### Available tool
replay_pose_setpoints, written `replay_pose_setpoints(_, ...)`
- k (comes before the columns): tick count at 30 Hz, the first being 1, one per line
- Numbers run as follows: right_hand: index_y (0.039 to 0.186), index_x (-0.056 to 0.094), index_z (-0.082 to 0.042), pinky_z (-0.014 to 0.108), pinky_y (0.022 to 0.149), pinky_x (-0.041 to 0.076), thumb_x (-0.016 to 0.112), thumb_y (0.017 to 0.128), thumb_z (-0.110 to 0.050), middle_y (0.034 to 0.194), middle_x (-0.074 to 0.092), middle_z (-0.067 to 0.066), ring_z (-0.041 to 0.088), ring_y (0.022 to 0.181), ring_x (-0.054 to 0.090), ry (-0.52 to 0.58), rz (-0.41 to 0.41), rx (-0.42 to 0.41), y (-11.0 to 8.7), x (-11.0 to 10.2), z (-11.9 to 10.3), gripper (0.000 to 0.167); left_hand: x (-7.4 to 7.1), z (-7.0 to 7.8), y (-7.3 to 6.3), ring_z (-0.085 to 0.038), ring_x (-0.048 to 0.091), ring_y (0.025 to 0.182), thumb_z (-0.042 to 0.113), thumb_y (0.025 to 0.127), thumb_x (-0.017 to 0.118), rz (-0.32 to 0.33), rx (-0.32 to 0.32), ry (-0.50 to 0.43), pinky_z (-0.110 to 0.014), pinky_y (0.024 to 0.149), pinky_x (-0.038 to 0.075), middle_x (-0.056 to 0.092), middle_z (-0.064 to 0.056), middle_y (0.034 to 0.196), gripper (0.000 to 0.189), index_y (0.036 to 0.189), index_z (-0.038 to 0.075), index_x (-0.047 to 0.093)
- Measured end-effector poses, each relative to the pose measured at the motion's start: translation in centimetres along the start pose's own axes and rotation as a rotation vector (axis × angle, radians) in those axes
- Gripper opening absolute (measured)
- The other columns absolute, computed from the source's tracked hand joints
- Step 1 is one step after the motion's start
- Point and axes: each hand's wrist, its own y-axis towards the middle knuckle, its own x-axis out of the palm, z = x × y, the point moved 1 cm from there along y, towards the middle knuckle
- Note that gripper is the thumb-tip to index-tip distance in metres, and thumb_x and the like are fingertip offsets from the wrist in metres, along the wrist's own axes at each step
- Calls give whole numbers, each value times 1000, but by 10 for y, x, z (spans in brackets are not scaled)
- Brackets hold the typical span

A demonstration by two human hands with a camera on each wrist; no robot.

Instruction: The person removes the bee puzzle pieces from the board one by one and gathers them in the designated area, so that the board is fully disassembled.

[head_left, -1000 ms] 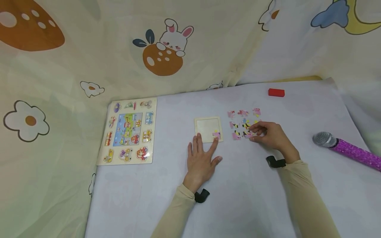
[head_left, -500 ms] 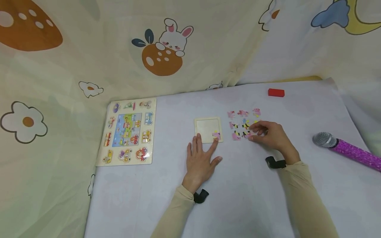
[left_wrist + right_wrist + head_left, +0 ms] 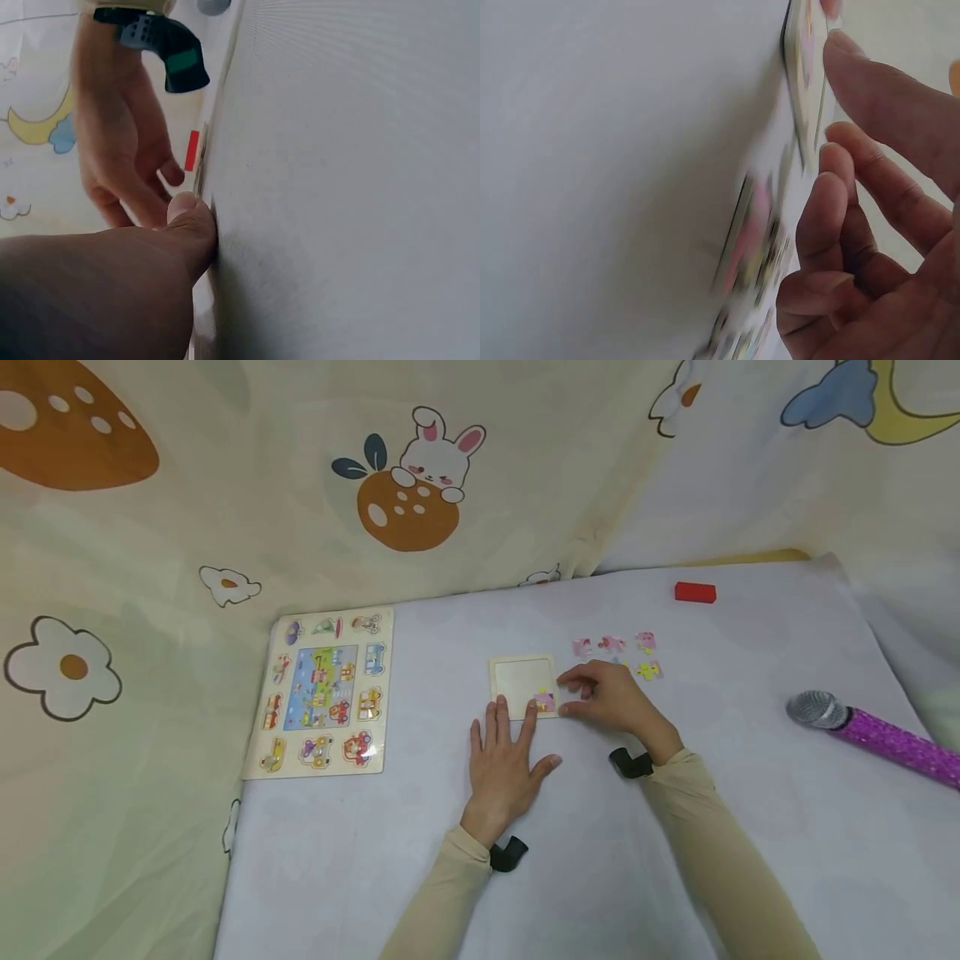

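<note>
My left hand point(image 3: 504, 777) lies spread palm down, its fingertips at the bottom edge of a small square puzzle frame point(image 3: 493, 678). One pink and yellow jigsaw piece point(image 3: 546, 701) sits in the frame's lower right corner, beside the left index fingertip. At the frame's right edge is my right hand point(image 3: 617, 700), fingers loosely bent. In the right wrist view the right thumb point(image 3: 862, 79) and index finger stand apart, and no piece shows between them. Loose jigsaw pieces point(image 3: 612, 644) lie to the right of the frame; the right hand hides several of them in the head view.
A vehicle picture puzzle board point(image 3: 378, 743) lies at the left on the white tabletop point(image 3: 435, 827). A red block point(image 3: 695, 592) is at the back right. A purple glittery microphone point(image 3: 885, 739) lies at the right edge. Patterned cloth point(image 3: 285, 485) hangs behind.
My right hand has moved left from the loose pieces to the frame's right edge, uncovering a yellow piece. The left index finger has shifted slightly left off the piece in the frame.
</note>
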Motion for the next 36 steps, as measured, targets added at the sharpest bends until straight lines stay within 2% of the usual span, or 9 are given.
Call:
replay_pose_setpoints(6,115,78,-1,35,77,49,94,81,-16,96,72,11,23,84,61,-68,-60,14,13,13,-12,41,2,-2,2,-38,10,166,72,101,48,-10,-5,-6,-61,131,15,9,-24,177,89,172,27,19)
replay_pose_setpoints(14,107,80,-4,35,78,49,93,82,-17,94,73,10,23,85,62,-104,-73,23,14,13,-15,31,-1,-1,2,-37,9,166,72,101,48,-14,-11,-4,-61,131,14,9,-24,177,87,172,30,18)
replay_pose_setpoints(28,108,73,-6,36,80,51,94,82,-17,98,71,9,23,88,62,-77,-101,61,11,17,-17,35,2,0,0,-38,7,166,70,102,49,-31,-5,-26,-61,131,12,8,-24,177,88,172,26,18)
replay_pose_setpoints(32,110,72,-5,40,83,56,93,82,-13,98,75,9,23,90,67,-38,-88,45,9,18,-19,36,2,-1,0,-38,6,166,71,103,47,-27,-4,-13,-61,132,12,7,-24,177,88,172,26,17)
replay_pose_setpoints(36,114,73,-4,38,82,57,92,83,-10,95,75,8,21,87,68,-4,-79,25,8,21,-19,36,2,-1,1,-39,6,166,71,103,46,-20,0,-5,-62,131,12,8,-25,177,87,172,25,18)
